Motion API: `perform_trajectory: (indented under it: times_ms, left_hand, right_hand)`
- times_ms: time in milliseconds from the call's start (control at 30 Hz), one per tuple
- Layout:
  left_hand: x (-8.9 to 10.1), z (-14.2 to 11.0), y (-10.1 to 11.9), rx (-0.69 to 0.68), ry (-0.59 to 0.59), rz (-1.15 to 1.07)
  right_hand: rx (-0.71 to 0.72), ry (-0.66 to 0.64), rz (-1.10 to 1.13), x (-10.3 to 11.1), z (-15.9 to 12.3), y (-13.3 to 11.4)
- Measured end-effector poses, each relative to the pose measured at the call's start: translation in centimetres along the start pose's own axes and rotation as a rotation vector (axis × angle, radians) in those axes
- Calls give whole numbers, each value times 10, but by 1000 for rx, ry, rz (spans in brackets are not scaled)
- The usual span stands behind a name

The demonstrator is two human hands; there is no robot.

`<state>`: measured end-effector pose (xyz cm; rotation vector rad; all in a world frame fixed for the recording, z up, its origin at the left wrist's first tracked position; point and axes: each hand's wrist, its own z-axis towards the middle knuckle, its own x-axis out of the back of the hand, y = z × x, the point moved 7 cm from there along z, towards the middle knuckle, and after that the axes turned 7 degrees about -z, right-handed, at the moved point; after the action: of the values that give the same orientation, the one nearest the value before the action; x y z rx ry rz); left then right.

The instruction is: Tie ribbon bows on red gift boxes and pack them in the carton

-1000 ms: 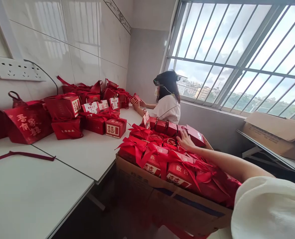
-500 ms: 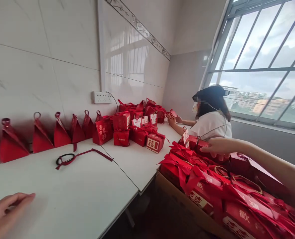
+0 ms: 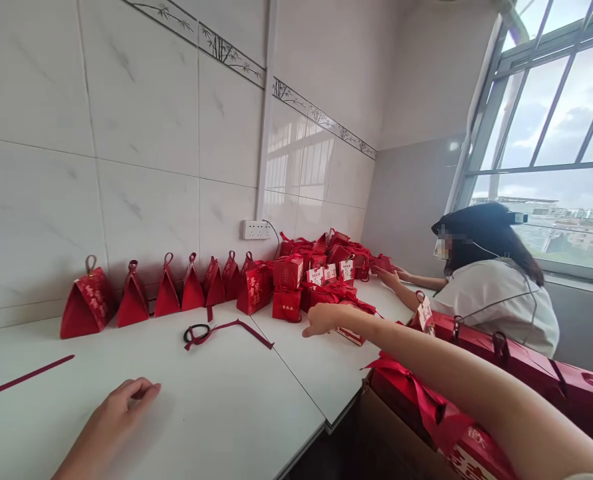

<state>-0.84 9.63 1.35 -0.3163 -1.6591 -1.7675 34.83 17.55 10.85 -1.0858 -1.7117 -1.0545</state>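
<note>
My left hand (image 3: 121, 403) rests on the white table (image 3: 216, 413) at the lower left, its fingers curled in with nothing in them. My right arm stretches across from the right. My right hand (image 3: 322, 319) hovers open over the table, fingers stretched out, just left of a small red gift box (image 3: 350, 335) and holding nothing. A dark red ribbon with a loop (image 3: 211, 331) lies between my hands. Behind it stand red gift boxes with bows (image 3: 287, 287).
A row of red triangular bags (image 3: 164, 293) lines the tiled wall. A ribbon strip (image 3: 24, 378) lies at far left. A cardboard carton of red boxes (image 3: 426, 427) sits at my lower right. Another person (image 3: 496, 293) works at the table's far end by the barred window.
The view has swung left. My right hand left the boxes in the carton and reached out over the table. My left hand came into view and moved right, its fingers curling.
</note>
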Motion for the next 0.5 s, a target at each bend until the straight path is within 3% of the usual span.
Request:
perform_trajectory:
  times_ms: [133, 333, 500]
  left_hand:
    - [-1, -2, 5, -11, 3, 3]
    - [-2, -5, 9, -80, 10, 35]
    - [-5, -5, 8, -86, -19, 40]
  right_hand:
    - [-127, 213, 36, 21, 40, -10]
    - [-306, 596, 116, 66, 65, -11]
    - [-390, 669, 178, 84, 94, -14]
